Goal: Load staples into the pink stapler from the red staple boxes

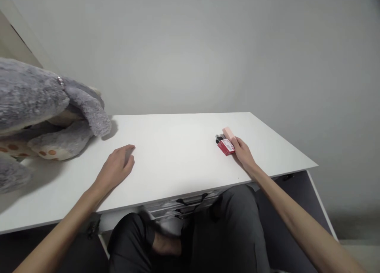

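My right hand (242, 151) rests on the white table (178, 162) at the right, its fingers closed around a small red box (226, 146). A pale pink block (228, 133) and a small black object (219, 138) lie touching the box on its far side. My left hand (116, 167) lies palm down on the table at the left, fingers loosely stretched, holding nothing.
A large grey plush toy (44, 110) with spotted paws fills the table's left end. A plain wall stands right behind the table. Under the front edge are my dark-trousered legs (231, 225) and a case with black handles (190, 201).
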`<action>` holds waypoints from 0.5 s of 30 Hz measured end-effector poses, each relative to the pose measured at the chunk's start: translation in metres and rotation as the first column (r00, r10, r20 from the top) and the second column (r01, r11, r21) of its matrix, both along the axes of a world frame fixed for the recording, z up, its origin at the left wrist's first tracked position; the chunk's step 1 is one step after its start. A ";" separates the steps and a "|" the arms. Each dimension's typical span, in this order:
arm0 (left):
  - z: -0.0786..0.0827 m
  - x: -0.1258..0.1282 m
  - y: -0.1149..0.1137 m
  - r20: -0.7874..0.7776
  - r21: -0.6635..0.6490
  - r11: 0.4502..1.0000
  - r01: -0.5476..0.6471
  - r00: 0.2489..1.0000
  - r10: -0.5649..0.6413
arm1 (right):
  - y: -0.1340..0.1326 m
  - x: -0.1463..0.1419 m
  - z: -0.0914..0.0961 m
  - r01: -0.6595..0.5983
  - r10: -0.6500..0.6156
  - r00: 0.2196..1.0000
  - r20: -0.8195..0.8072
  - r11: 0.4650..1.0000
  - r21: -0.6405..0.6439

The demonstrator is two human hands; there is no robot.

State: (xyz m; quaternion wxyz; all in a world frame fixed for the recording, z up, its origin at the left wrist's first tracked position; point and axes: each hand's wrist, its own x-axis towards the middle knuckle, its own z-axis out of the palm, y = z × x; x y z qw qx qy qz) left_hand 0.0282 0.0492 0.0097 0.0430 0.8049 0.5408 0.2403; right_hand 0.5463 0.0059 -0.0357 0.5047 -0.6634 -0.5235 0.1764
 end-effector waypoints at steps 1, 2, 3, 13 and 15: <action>-0.001 0.000 0.000 0.002 0.000 1.000 0.001 1.000 -0.001 | -0.001 -0.009 0.002 -0.004 0.004 1.000 -0.017 1.000 -0.012; -0.002 -0.001 0.000 0.004 0.001 1.000 0.003 1.000 -0.003 | -0.002 -0.019 0.004 -0.009 0.008 0.999 -0.035 1.000 -0.025; -0.002 -0.001 0.000 0.005 0.003 1.000 0.004 1.000 -0.004 | -0.003 -0.030 0.006 -0.016 0.014 0.999 -0.050 0.999 -0.036; -0.001 0.000 -0.006 0.024 -0.003 1.000 0.004 1.000 -0.004 | -0.023 -0.134 0.020 -0.156 0.146 0.983 -0.116 0.984 -0.083; 0.000 0.001 -0.008 0.032 -0.004 1.000 0.005 0.999 -0.005 | -0.028 -0.154 0.022 -0.189 0.178 0.977 -0.115 0.977 -0.097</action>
